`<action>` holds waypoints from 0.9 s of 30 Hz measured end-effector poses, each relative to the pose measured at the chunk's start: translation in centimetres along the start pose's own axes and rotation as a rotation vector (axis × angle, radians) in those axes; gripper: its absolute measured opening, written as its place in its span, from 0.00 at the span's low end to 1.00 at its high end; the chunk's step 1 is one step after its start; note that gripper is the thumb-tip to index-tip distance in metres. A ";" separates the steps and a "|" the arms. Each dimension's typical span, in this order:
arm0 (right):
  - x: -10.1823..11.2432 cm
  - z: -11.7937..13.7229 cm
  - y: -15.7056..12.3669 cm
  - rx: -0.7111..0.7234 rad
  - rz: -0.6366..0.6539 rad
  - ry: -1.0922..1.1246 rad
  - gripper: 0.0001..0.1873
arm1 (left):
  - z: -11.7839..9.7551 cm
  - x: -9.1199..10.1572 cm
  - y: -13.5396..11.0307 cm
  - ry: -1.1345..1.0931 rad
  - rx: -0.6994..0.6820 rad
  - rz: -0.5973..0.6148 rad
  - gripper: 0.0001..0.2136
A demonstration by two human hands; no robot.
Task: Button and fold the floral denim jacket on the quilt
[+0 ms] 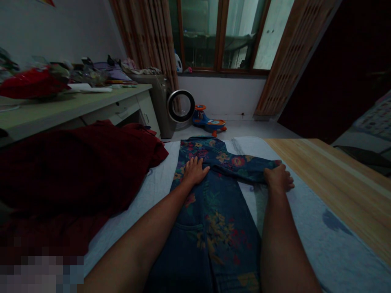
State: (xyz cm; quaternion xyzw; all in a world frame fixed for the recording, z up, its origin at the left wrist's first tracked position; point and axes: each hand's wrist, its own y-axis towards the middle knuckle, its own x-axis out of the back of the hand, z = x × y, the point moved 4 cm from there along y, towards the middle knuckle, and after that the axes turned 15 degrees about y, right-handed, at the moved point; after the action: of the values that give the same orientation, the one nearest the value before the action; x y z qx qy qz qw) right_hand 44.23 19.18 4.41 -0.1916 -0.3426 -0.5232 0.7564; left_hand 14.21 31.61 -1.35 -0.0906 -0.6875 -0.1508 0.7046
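A dark blue denim garment with a floral print (226, 219) lies spread on a pale cloth (314, 228), its collar end away from me. One sleeve (241, 165) stretches out to the right; the left sleeve does not show. My left hand (195, 171) rests flat on the upper chest part, fingers spread. My right hand (278, 177) is closed on the cuff end of the right sleeve, with the fingers curled round the fabric.
A heap of dark red cloth (76, 171) lies at the left. Beyond it stand a cluttered desk (119, 97) and a washing machine (159, 101) with its door open. A blue and orange ride-on toy (207, 122) is on the floor. Bare wood (345, 179) borders the cloth at right.
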 end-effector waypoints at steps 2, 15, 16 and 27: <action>0.0 -0.2 0.1 -0.005 0.004 0.020 0.32 | 0.0 -0.1 0.0 -0.001 0.003 0.003 0.33; 0.1 0.6 0.1 0.124 0.008 0.220 0.27 | -0.1 0.3 -0.2 -0.062 -0.003 -0.005 0.32; 0.1 0.9 0.1 0.143 -0.003 0.262 0.26 | -0.1 0.3 -0.2 -0.074 -0.003 -0.007 0.32; -2.7 1.6 1.3 -0.071 0.202 1.200 0.12 | 1.5 0.8 -0.1 -0.330 0.065 -0.242 0.15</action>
State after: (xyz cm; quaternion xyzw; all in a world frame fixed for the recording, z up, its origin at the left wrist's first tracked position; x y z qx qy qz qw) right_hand 44.31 22.46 3.68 0.0799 0.1809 -0.4768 0.8565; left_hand 12.77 31.91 -0.46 -0.0079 -0.8039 -0.1954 0.5616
